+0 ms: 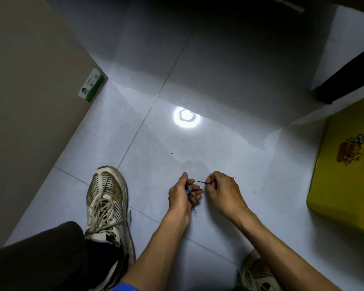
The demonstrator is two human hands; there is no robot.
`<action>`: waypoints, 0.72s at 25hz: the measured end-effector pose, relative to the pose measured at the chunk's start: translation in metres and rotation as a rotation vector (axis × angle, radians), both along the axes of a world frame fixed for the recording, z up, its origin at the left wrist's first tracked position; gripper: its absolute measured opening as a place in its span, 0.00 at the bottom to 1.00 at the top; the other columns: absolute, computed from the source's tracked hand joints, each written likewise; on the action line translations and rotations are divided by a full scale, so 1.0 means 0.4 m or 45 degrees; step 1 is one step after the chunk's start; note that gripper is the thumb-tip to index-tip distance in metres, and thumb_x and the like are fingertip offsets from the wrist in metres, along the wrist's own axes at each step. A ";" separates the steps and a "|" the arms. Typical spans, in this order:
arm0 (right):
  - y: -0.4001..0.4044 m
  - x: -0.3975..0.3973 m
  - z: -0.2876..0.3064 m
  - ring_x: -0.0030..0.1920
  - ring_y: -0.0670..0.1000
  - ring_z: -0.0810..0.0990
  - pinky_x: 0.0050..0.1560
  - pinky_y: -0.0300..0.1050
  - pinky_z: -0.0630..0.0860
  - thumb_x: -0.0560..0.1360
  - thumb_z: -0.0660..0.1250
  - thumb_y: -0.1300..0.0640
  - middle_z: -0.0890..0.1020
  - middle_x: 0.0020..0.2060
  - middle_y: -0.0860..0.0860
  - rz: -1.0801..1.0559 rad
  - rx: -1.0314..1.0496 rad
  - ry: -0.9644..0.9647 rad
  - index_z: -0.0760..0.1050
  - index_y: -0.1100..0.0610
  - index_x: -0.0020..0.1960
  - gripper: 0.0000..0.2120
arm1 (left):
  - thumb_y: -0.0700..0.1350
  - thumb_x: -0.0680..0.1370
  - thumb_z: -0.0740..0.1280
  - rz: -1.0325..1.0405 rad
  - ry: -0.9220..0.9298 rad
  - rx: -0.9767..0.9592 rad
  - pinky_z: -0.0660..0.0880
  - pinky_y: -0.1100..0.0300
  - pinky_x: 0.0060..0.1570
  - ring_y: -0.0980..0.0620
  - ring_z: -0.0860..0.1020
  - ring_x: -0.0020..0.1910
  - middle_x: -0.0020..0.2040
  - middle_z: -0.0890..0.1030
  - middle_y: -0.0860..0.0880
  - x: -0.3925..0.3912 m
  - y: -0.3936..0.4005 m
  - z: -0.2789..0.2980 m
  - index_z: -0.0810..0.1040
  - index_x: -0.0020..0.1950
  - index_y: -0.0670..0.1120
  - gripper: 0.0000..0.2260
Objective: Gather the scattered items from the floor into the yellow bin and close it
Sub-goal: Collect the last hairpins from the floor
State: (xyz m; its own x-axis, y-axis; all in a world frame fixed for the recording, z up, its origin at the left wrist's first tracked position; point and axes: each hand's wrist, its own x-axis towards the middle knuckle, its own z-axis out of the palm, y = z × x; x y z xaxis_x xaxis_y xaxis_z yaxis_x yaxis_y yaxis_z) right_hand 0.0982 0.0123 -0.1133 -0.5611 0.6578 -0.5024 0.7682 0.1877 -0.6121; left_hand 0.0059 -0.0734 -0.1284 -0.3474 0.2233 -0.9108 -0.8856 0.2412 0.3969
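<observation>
My left hand (182, 196) grips a small bundle of thin dark hairpins (191, 199) with a bit of blue among them, low over the pale tiled floor. My right hand (223, 191) pinches one more dark hairpin (202, 182), its tip pointing left toward the bundle. Another pin end (233, 177) shows on the floor just behind my right hand. The yellow bin (345, 173) sits at the right edge, its lid down, with an orange cartoon print on top. A tiny dark speck (171, 153) lies on the tiles farther out.
My left shoe (106, 202) stands flat left of my hands; my right shoe (259, 274) shows at the bottom. A green and white box (91, 86) leans against the beige wall at left. A dark furniture leg (345, 78) stands behind the bin. A lamp glare (186, 116) marks the floor.
</observation>
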 end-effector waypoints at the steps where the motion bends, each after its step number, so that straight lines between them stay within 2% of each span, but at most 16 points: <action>1: -0.009 0.002 0.023 0.36 0.49 0.77 0.37 0.44 0.70 0.75 0.67 0.61 0.79 0.34 0.47 -0.055 -0.084 0.064 0.74 0.53 0.41 0.06 | 0.51 0.81 0.63 -0.002 -0.032 0.028 0.73 0.57 0.32 0.46 0.77 0.31 0.33 0.78 0.43 0.009 0.010 0.003 0.76 0.43 0.40 0.15; 3: -0.032 -0.002 0.058 0.33 0.47 0.79 0.37 0.46 0.76 0.73 0.70 0.60 0.80 0.30 0.46 -0.138 -0.268 0.165 0.75 0.52 0.38 0.08 | 0.53 0.81 0.61 0.053 -0.123 0.114 0.77 0.57 0.35 0.45 0.80 0.35 0.34 0.79 0.42 0.026 0.022 0.014 0.76 0.41 0.40 0.18; 4: -0.039 -0.004 0.070 0.32 0.44 0.79 0.36 0.43 0.76 0.73 0.71 0.59 0.80 0.29 0.43 -0.141 -0.314 0.188 0.76 0.51 0.37 0.08 | 0.53 0.81 0.60 0.096 -0.163 0.165 0.78 0.58 0.34 0.46 0.81 0.33 0.33 0.79 0.43 0.031 0.026 0.021 0.76 0.40 0.40 0.19; 6: -0.039 0.005 0.077 0.32 0.37 0.79 0.34 0.31 0.72 0.73 0.71 0.58 0.81 0.30 0.37 -0.148 -0.272 0.250 0.77 0.45 0.37 0.09 | 0.53 0.82 0.59 0.149 -0.198 0.221 0.78 0.60 0.31 0.47 0.81 0.30 0.32 0.79 0.44 0.034 0.029 0.028 0.76 0.38 0.40 0.20; 8: -0.022 0.029 0.074 0.32 0.39 0.80 0.35 0.33 0.73 0.74 0.70 0.58 0.83 0.33 0.39 -0.307 -0.160 0.365 0.81 0.47 0.41 0.07 | 0.54 0.82 0.58 0.114 -0.186 0.192 0.73 0.61 0.29 0.48 0.78 0.29 0.32 0.78 0.44 0.030 0.028 0.031 0.76 0.39 0.41 0.21; 9: -0.005 0.051 0.062 0.35 0.41 0.80 0.38 0.38 0.75 0.75 0.69 0.58 0.84 0.37 0.42 -0.312 -0.012 0.319 0.82 0.49 0.45 0.05 | 0.55 0.82 0.57 0.084 -0.175 0.163 0.70 0.62 0.27 0.50 0.75 0.26 0.30 0.76 0.45 0.028 0.026 0.030 0.76 0.40 0.41 0.21; 10: 0.014 0.072 0.045 0.41 0.46 0.81 0.42 0.43 0.76 0.76 0.68 0.57 0.84 0.43 0.44 -0.203 0.164 0.174 0.82 0.52 0.51 0.06 | 0.54 0.82 0.57 0.060 -0.164 0.134 0.67 0.62 0.26 0.51 0.73 0.24 0.28 0.75 0.46 0.026 0.025 0.029 0.75 0.39 0.42 0.20; 12: 0.032 0.107 0.006 0.50 0.53 0.77 0.44 0.48 0.76 0.77 0.64 0.54 0.78 0.52 0.49 0.189 0.379 -0.208 0.77 0.53 0.58 0.10 | 0.52 0.82 0.57 0.020 -0.143 0.079 0.64 0.64 0.24 0.52 0.70 0.22 0.26 0.72 0.48 0.022 0.019 0.024 0.74 0.38 0.43 0.18; 13: 0.035 0.118 -0.015 0.50 0.55 0.75 0.42 0.50 0.75 0.78 0.63 0.55 0.77 0.51 0.50 0.310 0.432 -0.282 0.76 0.54 0.57 0.09 | 0.52 0.82 0.58 0.004 -0.135 0.060 0.64 0.64 0.23 0.53 0.69 0.21 0.25 0.72 0.48 0.019 0.015 0.023 0.74 0.38 0.43 0.18; 15: 0.026 0.117 -0.035 0.44 0.56 0.75 0.37 0.50 0.73 0.77 0.64 0.61 0.77 0.45 0.52 0.387 0.490 -0.281 0.77 0.58 0.48 0.03 | 0.51 0.82 0.58 -0.008 -0.124 0.037 0.64 0.64 0.23 0.52 0.69 0.21 0.26 0.71 0.48 0.011 0.006 0.020 0.73 0.39 0.43 0.17; 17: 0.021 0.107 -0.044 0.39 0.58 0.74 0.34 0.51 0.71 0.72 0.68 0.69 0.77 0.38 0.56 0.384 0.586 -0.280 0.75 0.61 0.41 0.05 | 0.51 0.82 0.59 0.003 -0.124 0.026 0.64 0.63 0.24 0.52 0.69 0.22 0.26 0.71 0.48 0.002 -0.003 0.020 0.73 0.38 0.43 0.17; 18: 0.022 0.102 -0.039 0.38 0.59 0.74 0.36 0.52 0.70 0.71 0.68 0.70 0.77 0.38 0.57 0.390 0.597 -0.308 0.75 0.61 0.41 0.05 | 0.51 0.82 0.59 0.010 -0.126 0.027 0.64 0.62 0.25 0.52 0.69 0.23 0.27 0.71 0.48 -0.001 -0.006 0.021 0.73 0.38 0.43 0.17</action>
